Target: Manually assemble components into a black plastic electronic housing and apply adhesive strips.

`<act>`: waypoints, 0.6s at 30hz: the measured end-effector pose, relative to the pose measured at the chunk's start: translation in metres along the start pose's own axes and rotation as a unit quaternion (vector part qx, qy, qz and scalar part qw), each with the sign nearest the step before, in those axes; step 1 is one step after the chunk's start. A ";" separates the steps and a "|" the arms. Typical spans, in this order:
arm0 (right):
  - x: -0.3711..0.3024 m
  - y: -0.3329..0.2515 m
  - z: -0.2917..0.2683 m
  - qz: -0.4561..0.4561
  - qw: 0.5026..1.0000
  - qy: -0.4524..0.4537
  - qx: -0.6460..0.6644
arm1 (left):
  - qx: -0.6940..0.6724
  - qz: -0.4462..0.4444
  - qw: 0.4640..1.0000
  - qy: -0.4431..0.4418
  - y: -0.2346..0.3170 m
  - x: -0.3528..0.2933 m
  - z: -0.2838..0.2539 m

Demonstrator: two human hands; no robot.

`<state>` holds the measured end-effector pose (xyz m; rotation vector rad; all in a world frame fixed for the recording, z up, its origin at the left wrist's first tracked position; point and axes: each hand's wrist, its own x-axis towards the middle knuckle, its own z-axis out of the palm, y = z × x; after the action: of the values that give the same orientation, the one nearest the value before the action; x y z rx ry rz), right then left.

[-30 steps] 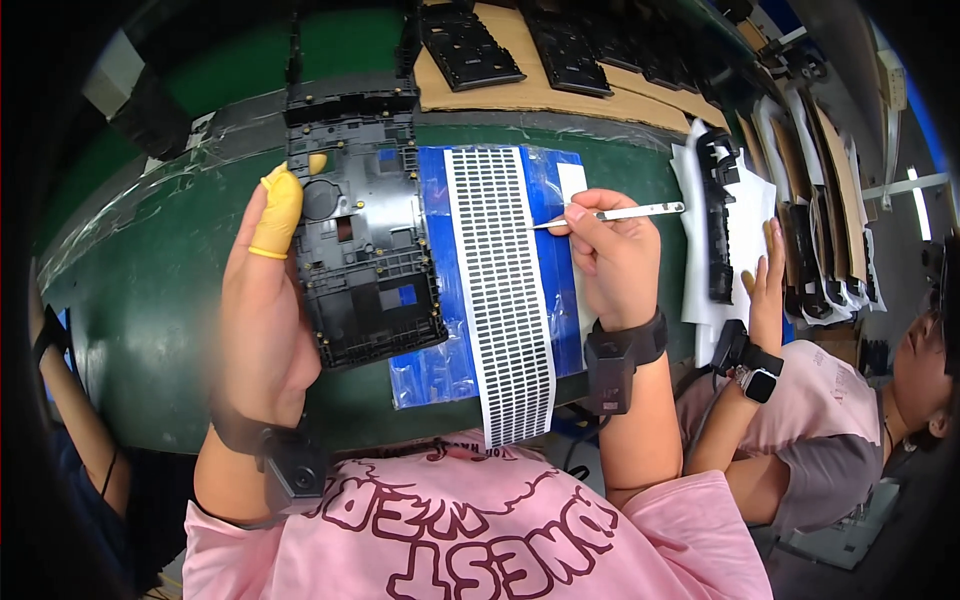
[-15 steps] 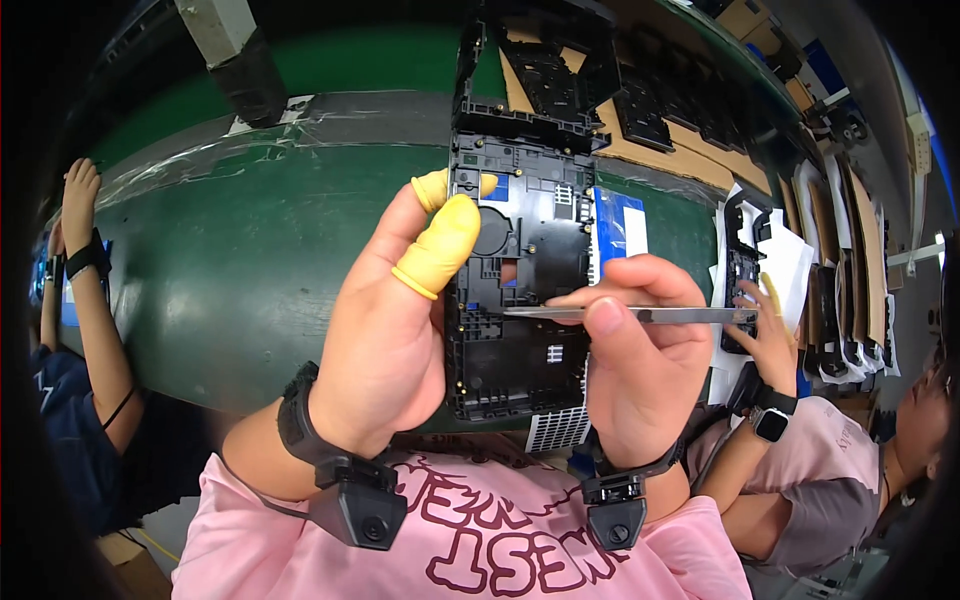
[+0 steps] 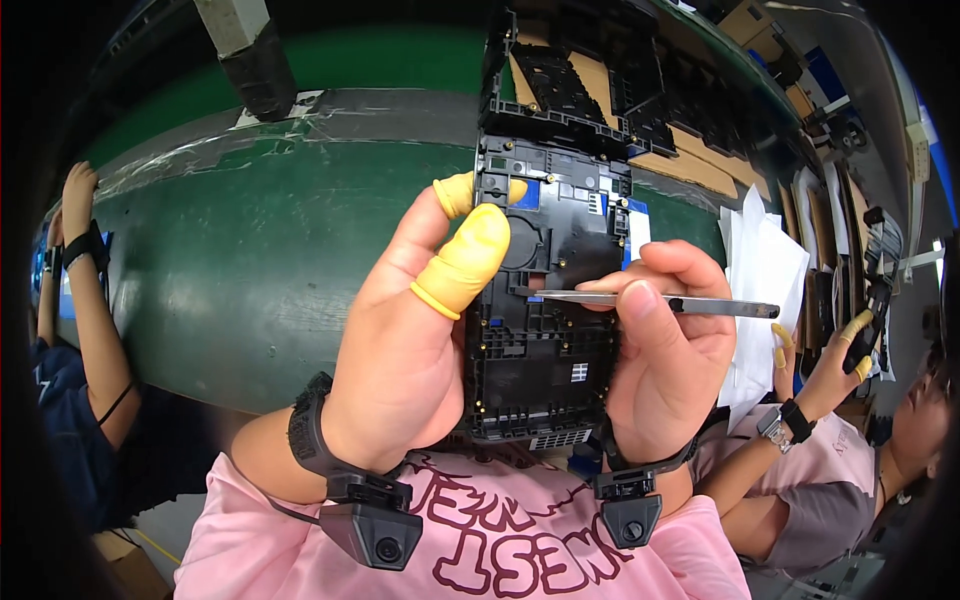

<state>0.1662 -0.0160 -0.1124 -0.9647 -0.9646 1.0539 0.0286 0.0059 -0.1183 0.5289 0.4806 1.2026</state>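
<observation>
My left hand point(image 3: 405, 310) grips a black plastic housing point(image 3: 570, 335) by its left edge. Yellow finger cots cover its thumb and one finger. The housing is long, with ribs, a round recess, cut-out windows and small brass inserts, and a raised frame at its far end. Between the thumb and fingers of my right hand point(image 3: 670, 350) is a pair of metal tweezers point(image 3: 690, 303). Their tips point left and lie over the housing, near a small cut-out below the round recess. Whether the tips hold anything is too small to tell.
More black housings point(image 3: 690, 95) lie on cardboard point(image 3: 690, 165) at the far right of the green table point(image 3: 230, 260). White sheets point(image 3: 765, 260) and upright cardboard dividers stand at right. A co-worker's hand point(image 3: 835, 370) holds a black part there; another person's arm point(image 3: 95, 300) is at left.
My hands and the housing have shifted slightly right. The tweezer tips have moved up the housing, toward the small cut-out. At right, the co-worker has lifted a black part off the white sheets.
</observation>
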 end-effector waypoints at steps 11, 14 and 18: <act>0.005 -0.001 -0.002 0.005 0.998 -0.027 0.058 | 0.003 0.011 1.000 -0.010 0.003 0.001 0.002; 0.003 0.001 0.000 0.007 0.998 -0.030 0.057 | 0.002 0.010 1.000 -0.007 0.004 -0.002 0.000; 0.003 0.002 -0.002 0.003 0.998 -0.031 0.046 | 0.005 0.015 1.000 -0.005 0.002 -0.002 0.001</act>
<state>0.1684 -0.0131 -0.1142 -0.8643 -0.9548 1.1291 0.0276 0.0044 -0.1163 0.5507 0.4724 1.2258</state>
